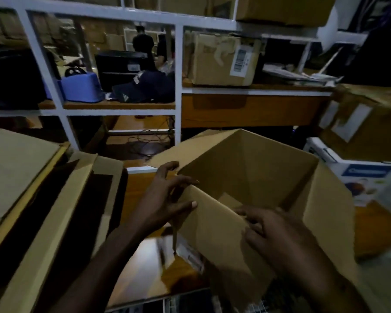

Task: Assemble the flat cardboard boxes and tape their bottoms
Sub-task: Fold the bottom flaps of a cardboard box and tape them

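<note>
A brown cardboard box point(255, 168) stands opened out in front of me, its hollow inside facing up and its flaps spread. My left hand point(167, 195) is at the box's near left corner, thumb pressed on the near flap and fingers spread over the left edge. My right hand point(269, 229) grips the top edge of the near flap point(215, 227), fingers curled over it. A white label shows under the flap.
More cardboard boxes point(32, 188) lie at the left. A white shelf frame point(178, 86) rises behind, holding a labelled box point(221, 59), a blue device point(81, 86) and a dark cap. A white printed carton point(366, 175) stands at right. The wooden tabletop point(145, 267) lies below.
</note>
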Action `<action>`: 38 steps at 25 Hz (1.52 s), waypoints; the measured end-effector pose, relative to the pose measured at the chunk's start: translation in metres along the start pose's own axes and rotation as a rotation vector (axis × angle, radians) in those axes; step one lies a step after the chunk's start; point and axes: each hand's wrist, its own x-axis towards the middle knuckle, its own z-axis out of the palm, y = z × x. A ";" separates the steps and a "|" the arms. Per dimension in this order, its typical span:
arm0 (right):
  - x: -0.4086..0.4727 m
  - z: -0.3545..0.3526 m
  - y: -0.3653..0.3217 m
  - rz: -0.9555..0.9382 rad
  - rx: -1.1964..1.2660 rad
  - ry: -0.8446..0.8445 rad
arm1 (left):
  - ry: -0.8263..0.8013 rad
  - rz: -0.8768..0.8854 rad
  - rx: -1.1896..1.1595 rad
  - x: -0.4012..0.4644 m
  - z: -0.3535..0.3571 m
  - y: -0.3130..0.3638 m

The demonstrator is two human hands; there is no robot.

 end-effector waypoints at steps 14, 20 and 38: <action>-0.095 0.048 0.035 0.528 0.114 0.509 | 0.015 -0.010 0.251 -0.062 0.048 0.082; -0.103 0.045 0.053 0.375 0.285 0.563 | 0.110 -0.068 0.208 -0.094 0.057 0.106; -0.234 0.091 -0.057 0.371 0.175 0.810 | 0.328 0.124 0.137 -0.258 0.010 0.110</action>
